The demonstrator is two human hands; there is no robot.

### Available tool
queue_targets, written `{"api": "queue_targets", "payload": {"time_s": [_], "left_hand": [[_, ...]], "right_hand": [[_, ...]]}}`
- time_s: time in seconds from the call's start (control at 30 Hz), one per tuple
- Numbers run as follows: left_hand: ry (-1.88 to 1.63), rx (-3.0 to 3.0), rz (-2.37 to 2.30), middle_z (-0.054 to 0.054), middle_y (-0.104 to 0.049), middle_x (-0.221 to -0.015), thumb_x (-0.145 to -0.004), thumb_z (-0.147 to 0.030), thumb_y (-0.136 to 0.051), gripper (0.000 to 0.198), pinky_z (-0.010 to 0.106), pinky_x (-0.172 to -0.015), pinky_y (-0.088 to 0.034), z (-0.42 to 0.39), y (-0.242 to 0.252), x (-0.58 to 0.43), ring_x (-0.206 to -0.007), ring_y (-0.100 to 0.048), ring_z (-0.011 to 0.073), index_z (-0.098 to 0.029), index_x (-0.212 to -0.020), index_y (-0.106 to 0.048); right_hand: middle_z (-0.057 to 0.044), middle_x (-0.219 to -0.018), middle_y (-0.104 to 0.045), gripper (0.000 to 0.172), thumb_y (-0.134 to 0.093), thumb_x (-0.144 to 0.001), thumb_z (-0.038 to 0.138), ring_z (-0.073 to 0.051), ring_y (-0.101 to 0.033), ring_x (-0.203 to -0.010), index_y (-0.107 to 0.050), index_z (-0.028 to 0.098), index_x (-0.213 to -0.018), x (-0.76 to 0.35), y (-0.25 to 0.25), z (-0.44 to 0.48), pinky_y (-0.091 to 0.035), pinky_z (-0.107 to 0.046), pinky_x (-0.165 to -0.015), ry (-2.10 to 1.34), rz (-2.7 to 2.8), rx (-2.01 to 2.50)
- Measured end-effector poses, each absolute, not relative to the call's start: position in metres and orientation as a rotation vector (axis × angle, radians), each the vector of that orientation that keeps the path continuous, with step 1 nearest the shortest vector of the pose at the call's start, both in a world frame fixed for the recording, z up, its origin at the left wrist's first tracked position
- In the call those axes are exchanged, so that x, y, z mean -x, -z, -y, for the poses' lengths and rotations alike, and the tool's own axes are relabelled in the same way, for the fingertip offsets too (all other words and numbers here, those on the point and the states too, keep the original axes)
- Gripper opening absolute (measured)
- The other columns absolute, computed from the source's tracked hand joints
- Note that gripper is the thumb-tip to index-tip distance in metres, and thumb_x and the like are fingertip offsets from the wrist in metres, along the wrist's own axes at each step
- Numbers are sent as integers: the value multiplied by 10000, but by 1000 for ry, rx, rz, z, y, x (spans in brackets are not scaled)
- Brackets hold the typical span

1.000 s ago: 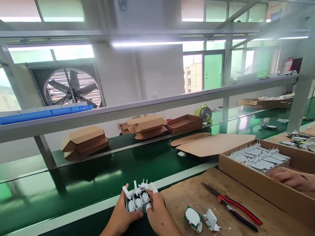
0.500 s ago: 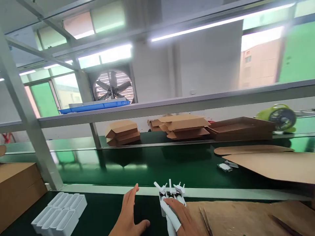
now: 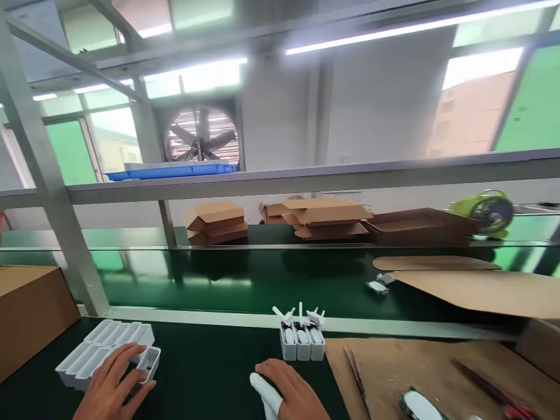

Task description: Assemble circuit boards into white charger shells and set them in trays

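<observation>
At lower left, my left hand (image 3: 114, 385) grips a small white box (image 3: 151, 360) at the right end of a block of narrow white boxes (image 3: 81, 359). That box sits askew from its neighbours. My right hand (image 3: 295, 388) hovers over the dark green surface, fingers loosely apart, with no object seen in it. A white cover wraps one of its digits. Just beyond it stand three white boxes (image 3: 303, 349) side by side, with white parts (image 3: 301, 315) poking out of their tops.
A brown sheet (image 3: 394, 361) at right carries tweezers (image 3: 357, 379), a white-and-green part (image 3: 422, 403) and a blurred red-handled tool (image 3: 516, 411). A carton (image 3: 35, 321) stands far left beside a metal post (image 3: 65, 233). Cardboard pieces (image 3: 472, 291) lie on the green belt (image 3: 219, 286).
My left hand has moved left onto the white box block, shifting one box askew. My right hand has drawn back from the three boxes. The view has shifted slightly.
</observation>
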State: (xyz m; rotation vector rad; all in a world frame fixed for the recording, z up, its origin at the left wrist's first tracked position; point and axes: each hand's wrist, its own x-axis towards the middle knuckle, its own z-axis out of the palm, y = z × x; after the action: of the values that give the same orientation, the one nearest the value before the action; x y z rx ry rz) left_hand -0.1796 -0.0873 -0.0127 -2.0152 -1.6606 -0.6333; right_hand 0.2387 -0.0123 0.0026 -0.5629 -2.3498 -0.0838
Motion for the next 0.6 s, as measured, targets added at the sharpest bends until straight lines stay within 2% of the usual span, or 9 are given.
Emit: {"api": "queue_targets", "payload": {"time_s": [0.1, 0.17, 0.27, 0.33, 0.43, 0.47, 0.53, 0.6], "left_hand": [[926, 2207, 1598, 86, -735, -1328, -1035, -617, -544, 429, 357, -928, -667, 67, 16, 124, -1119, -771, 286, -280, -905, -777], [1026, 2351, 1620, 70, -719, -1357, -1042, -648, -510, 471, 301, -892, -667, 55, 13, 87, -1025, -797, 246, -282, -888, -763], [1129, 2479, 1593, 68, -712, -1381, -1035, -695, -467, 525, 332, -895, -677, 41, 12, 52, -1086, -786, 281, -296, -888, -776], [1168, 2555, 1578, 57, -712, -1393, -1022, -698, -495, 504, 340, -911, -681, 36, 19, 44, -1151, -769, 302, -308, -907, -792], [1256, 2642, 1654, 48, -688, -1434, -1015, -665, -547, 433, 300, -863, -694, 34, 36, 40, -1162, -770, 299, -316, -959, -797], [1304, 2637, 1693, 53, -666, -1463, -1016, -663, -543, 431, 298, -832, -702, 35, 42, 38, -1158, -771, 303, -315, -981, -794], [1405, 2593, 1740, 59, -621, -1509, -1016, -671, -523, 441, 312, -787, -711, 38, 50, 33, -1152, -768, 317, -317, -1009, -787], [1443, 2577, 1722, 43, -597, -1532, -1009, -653, -540, 402, 313, -775, -708, 41, 52, 26, -1148, -763, 316, -333, -1033, -782]], "right_hand": [[-193, -1239, -720, 491, -570, -839, 84, -308, -686, -1138, -627, 109, -1326, -234, -21, 27, -626, -435, -936, 138, 2323, 553], [-186, -1282, -702, 451, -575, -840, 85, -301, -661, -1167, -649, 110, -1284, -246, -40, 31, -590, -450, -1001, 90, 2384, 705], [-151, -1366, -681, 375, -560, -865, 106, -302, -623, -1255, -697, 154, -1211, -291, -70, 35, -522, -470, -1110, 49, 2510, 1094], [-173, -1377, -677, 330, -544, -896, 132, -339, -618, -1271, -718, 149, -1176, -333, -83, 40, -507, -530, -1116, 39, 2495, 1360], [-243, -1327, -693, 379, -652, -846, 221, -417, -664, -1181, -724, 99, -1197, -392, -85, 52, -538, -602, -1035, 21, 2416, 1671], [-235, -1292, -713, 421, -675, -811, 217, -407, -693, -1111, -721, 104, -1214, -406, -82, 55, -567, -581, -980, 7, 2398, 1748], [-187, -1182, -759, 385, -636, -802, 169, -361, -725, -988, -740, 145, -1172, -424, -77, 62, -593, -522, -894, -11, 2366, 1860], [-161, -1132, -770, 343, -560, -822, 130, -338, -729, -983, -746, 169, -1107, -426, -79, 66, -588, -491, -896, 6, 2336, 1911]]}}
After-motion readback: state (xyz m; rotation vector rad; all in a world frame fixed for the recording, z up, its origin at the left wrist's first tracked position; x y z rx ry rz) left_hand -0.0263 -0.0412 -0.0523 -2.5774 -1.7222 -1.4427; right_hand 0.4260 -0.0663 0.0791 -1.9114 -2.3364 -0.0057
